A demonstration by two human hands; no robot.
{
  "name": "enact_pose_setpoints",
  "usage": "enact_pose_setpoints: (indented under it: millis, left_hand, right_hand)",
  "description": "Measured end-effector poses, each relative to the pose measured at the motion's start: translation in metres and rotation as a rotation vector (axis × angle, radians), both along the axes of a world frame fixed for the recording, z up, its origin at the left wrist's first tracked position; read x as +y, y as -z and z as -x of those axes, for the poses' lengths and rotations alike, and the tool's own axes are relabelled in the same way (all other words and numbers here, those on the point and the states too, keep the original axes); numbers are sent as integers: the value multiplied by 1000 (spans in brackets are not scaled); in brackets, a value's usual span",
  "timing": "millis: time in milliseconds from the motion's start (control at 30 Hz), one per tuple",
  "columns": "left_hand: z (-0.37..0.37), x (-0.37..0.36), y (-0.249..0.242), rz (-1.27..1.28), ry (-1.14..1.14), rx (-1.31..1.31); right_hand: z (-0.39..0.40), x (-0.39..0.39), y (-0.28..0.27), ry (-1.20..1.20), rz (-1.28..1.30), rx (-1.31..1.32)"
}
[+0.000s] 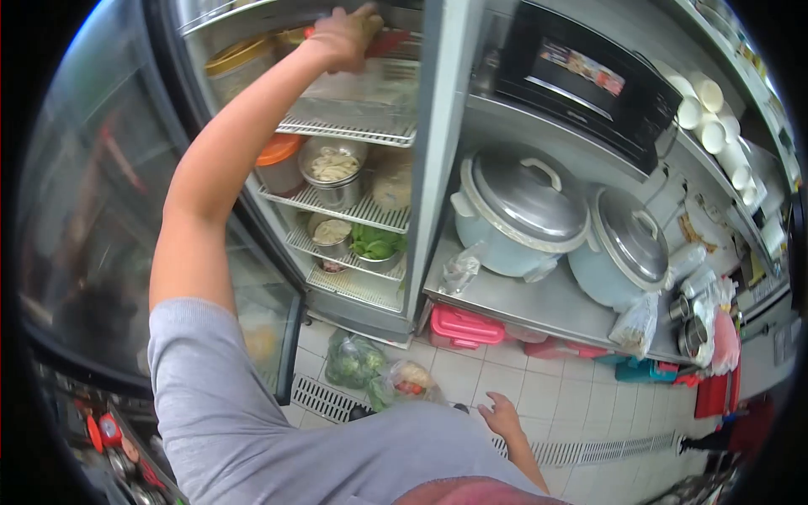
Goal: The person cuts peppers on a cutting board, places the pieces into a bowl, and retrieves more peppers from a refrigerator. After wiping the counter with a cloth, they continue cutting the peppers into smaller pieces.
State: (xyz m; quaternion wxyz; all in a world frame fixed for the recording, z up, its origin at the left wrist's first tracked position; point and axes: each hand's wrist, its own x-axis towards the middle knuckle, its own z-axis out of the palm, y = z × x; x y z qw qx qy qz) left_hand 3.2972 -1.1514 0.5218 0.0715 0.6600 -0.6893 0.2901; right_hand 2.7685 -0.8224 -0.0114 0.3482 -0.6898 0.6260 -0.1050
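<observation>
My left hand (343,40) reaches into the upper part of an open upright fridge (442,168). Its fingers are blurred and partly turned away, so their grip does not show. Close by it are a red item (387,42) and a translucent plastic container (345,105) on the wire shelf. To its left stands a tub with a yellow lid (238,57). My right hand (502,414) hangs low over the tiled floor, fingers apart, holding nothing.
Lower shelves hold an orange-lidded tub (279,150), a metal pot of pale pieces (334,166) and leafy greens (376,242). Bagged vegetables (353,359) lie on the floor beside the glass door (101,194). Two lidded cookers (526,206) occupy the steel counter (539,307).
</observation>
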Motion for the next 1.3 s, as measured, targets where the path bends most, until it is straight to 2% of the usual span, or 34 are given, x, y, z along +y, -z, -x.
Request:
enact_pose_setpoints:
  millis: [33,67,133,200,267,367,433,467,500,533,567,600,633,667,700,733,767,800,833,867,900,933,967,1000,1033,1067,1100,1133,1200,1267,1300]
  left_hand:
    - [7,-19,2,174,1,-223]
    - [-5,-63,10,233,41,-95]
    - [0,-78,15,320,37,-422]
    - [0,-76,15,332,145,-336]
    - [-10,-70,12,285,186,-100]
    - [-51,-62,5,98,336,122]
    - [-69,-13,22,102,411,405]
    - [-67,31,47,160,569,552]
    - [-56,89,83,219,727,698]
    - [-37,152,128,93,574,1067]
    - [-24,207,177,-51,618,1417]
    - [-25,250,244,-250,589,1659]
    - [-39,293,329,-599,412,1751]
    - [-48,351,425,-742,252,1983]
    - [-75,425,516,-887,-67,1872]
    - [-125,510,608,-925,-219,1572]
    - [-174,611,672,-597,-565,2002]
    - [-210,662,637,-272,-987,2111]
    - [-283,737,653,194,-788,2344]
    - [-352,762,633,501,-1022,2227]
    - [-399,785,577,518,-600,2345]
    - [-435,779,523,611,-710,2106]
    - [-464,754,476,871,-629,2121]
    - [-523,755,452,698,-420,2222]
    - [-545,722,419,825,-541,2121]
    - [-597,710,417,841,-528,2203]
    - [-600,676,397,596,-280,2196]
    - [-592,647,382,460,-151,2147]
    - [-586,599,351,-387,491,2333]
    - [-605,594,364,-527,558,2525]
    - [-629,601,392,-395,390,2150]
  right_hand:
    - [7,19,3,94,-24,1]
    - [14,40,8,132,-29,44]
    - [28,79,25,193,-40,133]
    - [35,115,35,266,-157,109]
    - [32,138,44,301,-264,86]
    - [23,146,50,264,-329,67]
    - [14,123,53,170,-272,109]
    - [7,110,51,122,-249,128]
    - [-5,94,48,309,-370,-151]
    - [-22,77,40,496,-489,-432]
    - [-40,59,33,633,-559,-783]
    - [-54,55,28,773,-626,-1135]
    - [-63,61,50,685,-624,-1150]
    - [-69,71,92,604,-631,-1157]
    - [-73,91,117,528,-645,-1163]
    - [-79,107,99,544,-863,-1341]
    - [-77,117,76,551,-1075,-1518]
    - [-79,124,55,558,-1288,-1693]
    - [-62,137,73,571,-1263,-1526]
    - [-27,153,106,594,-1236,-1354]
    - [-4,172,129,612,-1208,-1178]
    - [-1,193,138,724,-1139,-978]
    - [0,211,146,828,-1064,-780]
    - [2,230,151,924,-987,-576]
    - [-1,242,147,959,-945,-487]
    - [-11,249,138,968,-917,-495]
    - [-19,256,131,969,-894,-530]
    - [-26,263,125,962,-871,-599]
    - [-53,269,92,947,-814,-811]
    - [-83,265,49,924,-745,-1041]
    - [-97,262,30,914,-707,-1137]
